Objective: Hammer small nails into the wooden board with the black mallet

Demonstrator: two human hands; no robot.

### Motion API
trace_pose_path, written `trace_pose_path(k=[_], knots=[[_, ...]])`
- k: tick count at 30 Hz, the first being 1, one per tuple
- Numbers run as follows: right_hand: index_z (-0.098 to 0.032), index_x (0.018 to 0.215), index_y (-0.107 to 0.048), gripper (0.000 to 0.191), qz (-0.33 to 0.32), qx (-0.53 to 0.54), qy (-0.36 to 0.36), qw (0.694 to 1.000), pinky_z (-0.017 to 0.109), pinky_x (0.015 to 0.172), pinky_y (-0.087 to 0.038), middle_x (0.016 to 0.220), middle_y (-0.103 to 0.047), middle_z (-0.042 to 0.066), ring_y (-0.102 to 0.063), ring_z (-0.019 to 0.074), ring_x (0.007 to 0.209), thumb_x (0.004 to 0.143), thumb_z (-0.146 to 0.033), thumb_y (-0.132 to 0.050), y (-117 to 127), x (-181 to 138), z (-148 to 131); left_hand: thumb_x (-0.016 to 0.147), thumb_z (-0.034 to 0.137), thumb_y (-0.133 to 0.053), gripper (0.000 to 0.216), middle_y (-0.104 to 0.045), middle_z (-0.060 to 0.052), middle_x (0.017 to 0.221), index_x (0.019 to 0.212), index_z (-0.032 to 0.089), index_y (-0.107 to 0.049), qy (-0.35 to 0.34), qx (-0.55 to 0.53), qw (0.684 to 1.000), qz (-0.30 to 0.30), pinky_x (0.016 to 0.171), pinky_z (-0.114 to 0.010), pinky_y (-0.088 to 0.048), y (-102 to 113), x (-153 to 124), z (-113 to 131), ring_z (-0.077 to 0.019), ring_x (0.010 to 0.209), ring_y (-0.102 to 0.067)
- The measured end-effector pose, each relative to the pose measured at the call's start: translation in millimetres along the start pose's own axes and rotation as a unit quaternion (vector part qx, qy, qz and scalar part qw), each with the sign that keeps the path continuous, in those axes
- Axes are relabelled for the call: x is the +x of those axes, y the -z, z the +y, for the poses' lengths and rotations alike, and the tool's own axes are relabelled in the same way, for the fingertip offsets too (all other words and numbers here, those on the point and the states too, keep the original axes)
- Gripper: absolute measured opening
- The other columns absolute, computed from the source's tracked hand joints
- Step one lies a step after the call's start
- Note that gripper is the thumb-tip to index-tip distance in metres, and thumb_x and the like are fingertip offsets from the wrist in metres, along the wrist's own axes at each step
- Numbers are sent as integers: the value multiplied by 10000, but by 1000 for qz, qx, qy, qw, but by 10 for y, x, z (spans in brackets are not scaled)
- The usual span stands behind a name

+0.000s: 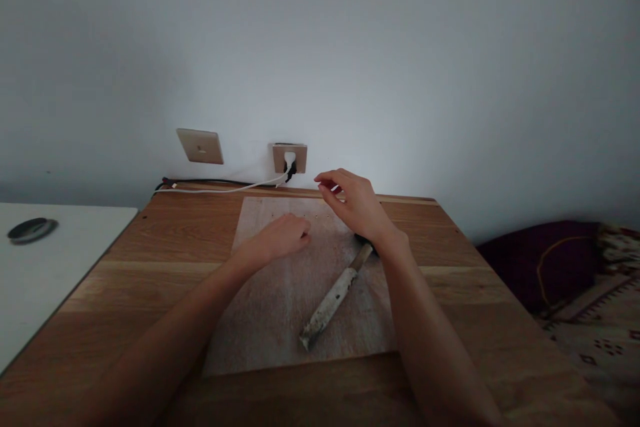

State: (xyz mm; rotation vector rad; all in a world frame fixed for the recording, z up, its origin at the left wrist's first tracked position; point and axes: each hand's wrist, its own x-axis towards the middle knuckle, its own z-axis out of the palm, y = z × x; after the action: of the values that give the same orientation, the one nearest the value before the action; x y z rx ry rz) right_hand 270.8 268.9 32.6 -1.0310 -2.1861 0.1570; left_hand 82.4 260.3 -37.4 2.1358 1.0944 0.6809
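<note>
Left hand (283, 237) curled, pressing the sheet (280, 307); right hand (357, 207) raised, fingers pinched, contents unclear. Keep pressure steady; knife (333, 297) lies below right fingers.

- Two arms come into the picture from the bottom edge, one from about 7 o'clock and one from about 5 o'clock.
- Both arms are bare all the way up. No sleeve shows on either one.
- The left hand (280, 237) has nothing on it: no glove, no ring, no watch.
- The right hand (357, 205) is bare too, and its wrist has no band.
- The arms look long and thin, and the fingers are slim.
- The light is dim, so the nails are too small to see well.
</note>
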Motion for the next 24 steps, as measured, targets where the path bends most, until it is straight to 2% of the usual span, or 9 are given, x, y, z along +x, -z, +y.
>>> trace_pose_path(k=[3, 8, 15, 24], knots=[[-194, 1091, -701, 196, -8, 2, -4, 1000, 326, 840, -560, 1036, -736, 70, -698, 180, 872, 974, -150, -550, 0, 5, -5, 723, 115, -599, 237, -496, 8, 549, 540, 227, -497, -18, 48, 998, -43, 616, -316, -288, 40, -30, -63, -169, 577, -430], [-201, 1083, -700, 196, -13, 1, -10, 1000, 326, 846, -561, 1028, -739, 66, -700, 178, 872, 972, -153, -545, 4, 10, -23, 694, 62, -568, 179, -594, -4, 640, 619, 224, -586, -35, 59, 993, -99, 681, -310, -361, 92, -17, -86, -188, 646, -511], [-192, 1109, -698, 216, -27, 16, -21, 999, 308, 803, -569, 1022, -733, 70, -701, 181, 884, 963, -134, -550, 10, 4, -30, 681, 29, -584, 206, -592, -6, 671, 637, 227, -616, -64, 14, 996, -65, 712, -313, -396, 0, -1, -60, -193, 683, -523], [-183, 1208, -680, 245, -99, 18, -38, 994, 298, 791, -553, 1008, -748, 70, -700, 171, 848, 987, -180, -575, -40, -10, 26, 718, 37, -536, 200, -593, -27, 729, 648, 219, -579, -73, 68, 991, -85, 737, -338, -387, -65, 15, -48, -212, 734, -538]])
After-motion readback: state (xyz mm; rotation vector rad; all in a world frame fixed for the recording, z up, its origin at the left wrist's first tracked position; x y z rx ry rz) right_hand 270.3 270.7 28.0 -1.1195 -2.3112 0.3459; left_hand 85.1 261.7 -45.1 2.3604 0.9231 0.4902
